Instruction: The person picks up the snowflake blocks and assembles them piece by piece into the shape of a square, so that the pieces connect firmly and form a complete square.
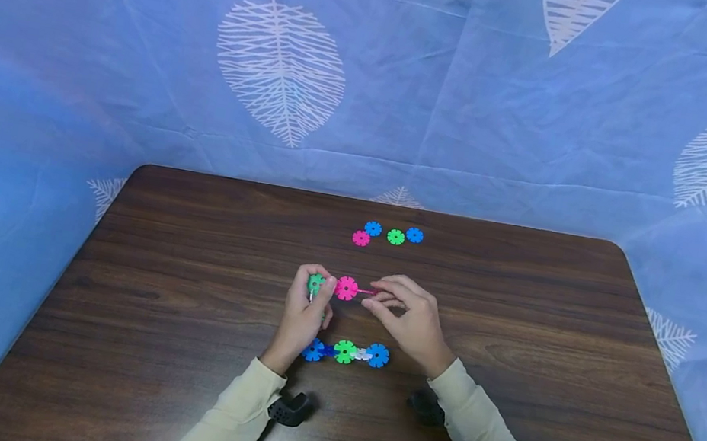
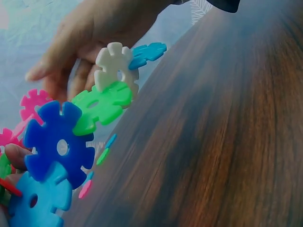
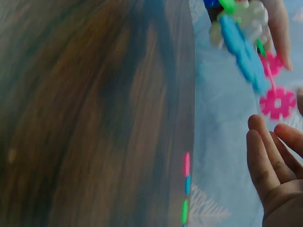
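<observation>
Pinching green disc, L hand prob. steadies end pink disc for R hand, loosely open, contact unclear.

Four discs were counted along the far edge of the surface: two blue discs, one green disc and one pink disc. Toward the near edge, a row of five was counted: two lighter blue, one dark blue, one green, one white. Three pink pieces were counted between one left hand and one right hand; further pieces at the left could not be counted.
</observation>
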A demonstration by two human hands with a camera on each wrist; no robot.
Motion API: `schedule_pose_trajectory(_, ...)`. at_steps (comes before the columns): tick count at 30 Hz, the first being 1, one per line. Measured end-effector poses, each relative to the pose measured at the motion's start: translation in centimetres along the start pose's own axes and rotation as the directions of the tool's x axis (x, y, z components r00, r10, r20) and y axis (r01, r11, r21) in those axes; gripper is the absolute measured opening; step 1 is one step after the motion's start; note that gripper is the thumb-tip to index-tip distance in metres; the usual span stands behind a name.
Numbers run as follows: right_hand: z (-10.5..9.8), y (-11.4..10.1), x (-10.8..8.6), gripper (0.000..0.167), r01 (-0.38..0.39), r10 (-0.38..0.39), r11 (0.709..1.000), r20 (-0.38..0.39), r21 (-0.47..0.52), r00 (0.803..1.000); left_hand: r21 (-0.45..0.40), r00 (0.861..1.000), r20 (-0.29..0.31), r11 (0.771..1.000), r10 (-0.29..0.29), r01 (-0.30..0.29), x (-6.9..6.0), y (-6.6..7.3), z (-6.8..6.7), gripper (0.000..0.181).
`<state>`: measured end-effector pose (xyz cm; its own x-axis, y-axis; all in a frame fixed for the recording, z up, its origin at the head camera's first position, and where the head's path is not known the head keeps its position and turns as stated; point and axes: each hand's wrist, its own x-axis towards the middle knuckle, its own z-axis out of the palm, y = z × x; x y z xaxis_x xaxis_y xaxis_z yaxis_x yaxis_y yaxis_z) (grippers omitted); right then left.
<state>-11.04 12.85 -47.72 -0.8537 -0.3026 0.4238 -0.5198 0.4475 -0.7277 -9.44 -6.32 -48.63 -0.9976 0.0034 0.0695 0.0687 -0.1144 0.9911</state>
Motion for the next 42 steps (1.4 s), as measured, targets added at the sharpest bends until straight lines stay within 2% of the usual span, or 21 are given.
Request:
schedule_pose_trajectory(2, -0.5, 0.8, 0.2, 0.022, -0.084, 0.084, 0.996, 0.003, -0.005, 0.996, -0.007, 1.000, -0.019, 1.000, 0.010, -0.010, 0.0, -0.3, -0.2, 0.021)
schedule_pose_trajectory(4, -1.1, 1.8, 0.7, 0.022, -0.183, 0.183, 0.982, 0.000, -0.049, 0.983, -0.007, 0.999, -0.034, 1.000, 0.025, -0.025, 0.0, -0.4, -0.3, 0.024)
schedule_pose_trajectory(6, -1.6, 2.8, 1.3, 0.022, -0.274, 0.275, 0.956, -0.008, -0.108, 0.961, -0.014, 0.999, -0.037, 0.999, 0.032, -0.033, 0.0, -0.5, -0.3, 0.027)
schedule_pose_trajectory(10, -2.4, 4.8, 3.0, 0.023, -0.417, 0.419, 0.884, -0.039, -0.211, 0.907, -0.021, 0.999, -0.031, 1.000, 0.022, -0.022, 0.1, -0.5, -0.2, 0.032)
schedule_pose_trajectory(15, -2.9, 7.0, 5.1, 0.034, -0.526, 0.534, 0.819, -0.031, -0.230, 0.845, -0.034, 0.999, -0.029, 0.999, -0.019, 0.018, -0.2, 0.3, 0.1, 0.031)
schedule_pose_trajectory(21, -3.2, 8.6, 7.2, 0.039, -0.617, 0.619, 0.766, -0.049, -0.183, 0.784, 0.004, 1.000, -0.002, 1.000, -0.020, 0.020, -0.6, 2.4, 0.1, 0.028)
schedule_pose_trajectory(24, -3.0, 8.9, 8.1, 0.038, -0.652, 0.652, 0.734, -0.073, -0.191, 0.755, 0.025, 1.000, -0.003, 0.999, -0.025, 0.025, -0.7, 2.7, 0.0, 0.025)
schedule_pose_trajectory(26, -2.8, 9.1, 8.6, 0.038, -0.663, 0.661, 0.715, -0.093, -0.220, 0.744, 0.032, 1.000, -0.002, 0.999, -0.031, 0.031, -0.7, 2.8, 0.0, 0.024)
schedule_pose_trajectory(30, -2.4, 9.1, 9.3, 0.039, -0.649, 0.644, 0.703, -0.127, -0.292, 0.754, 0.028, 0.999, 0.006, 0.999, -0.033, 0.033, -0.7, 2.8, -0.1, 0.024)
schedule_pose_trajectory(32, -2.2, 9.1, 9.6, 0.040, -0.650, 0.645, 0.695, -0.134, -0.307, 0.752, 0.025, 0.999, 0.006, 0.999, -0.032, 0.032, -0.7, 2.9, -0.1, 0.024)
schedule_pose_trajectory(37, -1.9, 9.2, 10.0, 0.038, -0.679, 0.682, 0.655, -0.128, -0.332, 0.720, 0.031, 1.000, -0.003, 0.999, -0.023, 0.023, -0.5, 3.1, -0.2, 0.027)
schedule_pose_trajectory(39, -1.9, 9.2, 10.0, 0.036, -0.680, 0.685, 0.653, -0.122, -0.333, 0.718, 0.035, 1.000, -0.007, 0.999, -0.020, 0.021, -0.4, 3.2, -0.2, 0.027)
schedule_pose_trajectory(42, -1.9, 9.4, 9.7, 0.034, -0.678, 0.675, 0.672, -0.130, -0.299, 0.726, 0.036, 1.000, -0.010, 0.999, -0.023, 0.023, -0.3, 3.1, -0.2, 0.026)
